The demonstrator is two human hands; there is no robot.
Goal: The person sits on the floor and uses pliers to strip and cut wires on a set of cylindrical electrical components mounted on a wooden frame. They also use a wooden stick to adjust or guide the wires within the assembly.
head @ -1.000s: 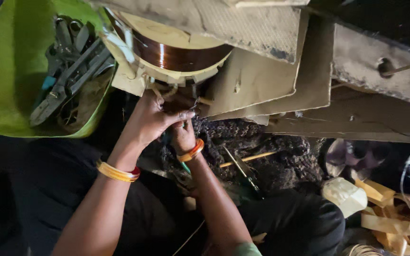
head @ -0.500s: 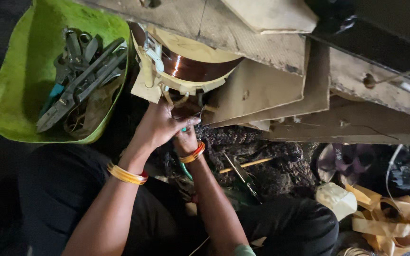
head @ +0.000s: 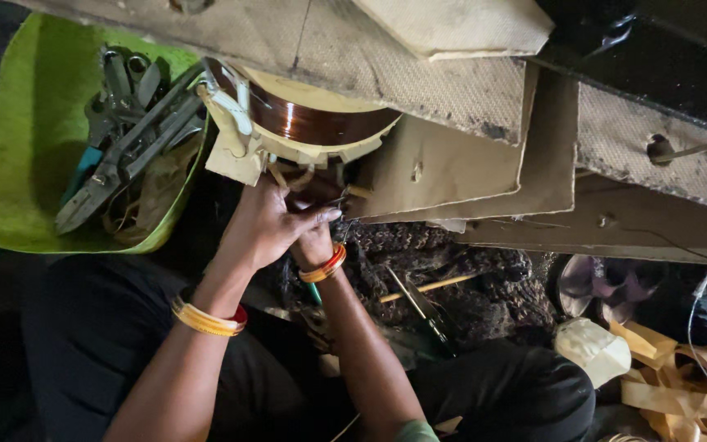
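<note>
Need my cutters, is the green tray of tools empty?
No, the green tray holds several metal hand tools, pliers and cutters among them.

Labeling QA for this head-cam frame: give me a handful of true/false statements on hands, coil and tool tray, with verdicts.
1. Both hands work at the underside of the copper coil. True: left hand and right hand meet there.
2. The green tray holds fruit. False: it holds metal hand tools.
3. Each wrist wears bangles. True.
4. The coil sits inside the tray. False: it is beside the tray, under the boards.
5. A yellow stick lies on the dark knitted cloth. True.
</note>
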